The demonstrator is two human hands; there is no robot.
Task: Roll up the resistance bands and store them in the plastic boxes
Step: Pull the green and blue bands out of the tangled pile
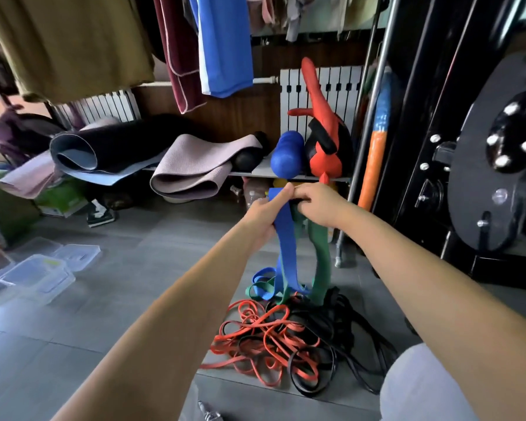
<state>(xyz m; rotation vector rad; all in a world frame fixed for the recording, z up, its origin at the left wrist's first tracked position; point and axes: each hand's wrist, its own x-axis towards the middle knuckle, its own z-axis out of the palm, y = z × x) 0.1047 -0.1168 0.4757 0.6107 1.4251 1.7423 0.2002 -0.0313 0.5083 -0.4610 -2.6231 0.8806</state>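
Over the tangled pile: both hands are raised side by side, touching at the fingertips, with two wide bands hanging from them to the floor (pixel 134 299).
Left hand (pixel 263 214): fingers clamped round the blue band (pixel 286 253) near its upper end, thumb pressed on its top edge.
Right hand (pixel 319 205): fingers curled down over the top of the green band (pixel 321 268), which hangs just beneath the palm; the exact pinch is hidden by the knuckles.
Blue and green bands: they drop straight down, close together, and their lower loops lie crossed on the floor at the back of the pile.
Pile: thin orange-red bands (pixel 267 335) and black bands (pixel 343 323) lie knotted together on the floor, between the forearms.
Plastic boxes (pixel 36 278): clear ones, grouped on the floor far left, well apart from the bands; a lid (pixel 78 253) lies beside them.
Shelf (pixel 264 170): low, behind the hands, with rolled mats (pixel 188 174) and a blue foam roller (pixel 287 154).
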